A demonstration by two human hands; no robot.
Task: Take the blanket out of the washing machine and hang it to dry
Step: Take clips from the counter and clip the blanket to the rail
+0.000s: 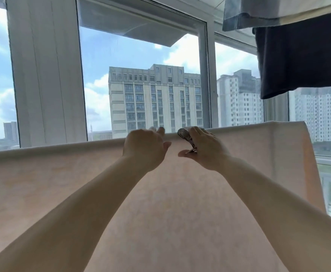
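Already hung, blanket [180, 203] drapes over a hidden rail w/ its fold at top. Left hand [144, 147], fingers straight, steadies the fold; right hand [204, 149] squeezes a clip [186, 137], probably to pin it there. Beyond: window [141, 75], dark garment [302, 55] cut off top right.

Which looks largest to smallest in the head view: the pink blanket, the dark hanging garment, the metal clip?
1. Pink blanket, which fills the lower frame.
2. Dark hanging garment, top right.
3. Metal clip, gripped by the right hand.
The blanket is nearest the camera, so true sizes are unsure.
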